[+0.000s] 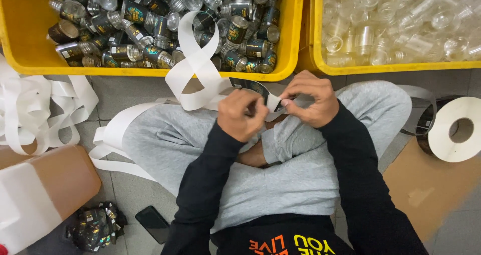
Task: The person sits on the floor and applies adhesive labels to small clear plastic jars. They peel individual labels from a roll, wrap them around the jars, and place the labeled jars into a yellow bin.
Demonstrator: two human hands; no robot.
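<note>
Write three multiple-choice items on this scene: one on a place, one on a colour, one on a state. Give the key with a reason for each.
1. Where does the black phone lie?
A. On the floor beside the person's left leg
B. In a yellow crate
C. On the label roll

2. What colour are the two crates?
A. Blue
B. Yellow
C. Grey

3. How do the jars in the right crate look?
A. Labelled
B. Clear, without labels
C. Wrapped in paper

Key:
1. A: the phone rests on the tiled floor, next to a crumpled dark wad.
2. B: the left crate and the right one both have yellow walls.
3. B: those jars are see-through, whereas the left crate's carry dark labels. Both hands, left and right, pinch the white label strip.
</note>
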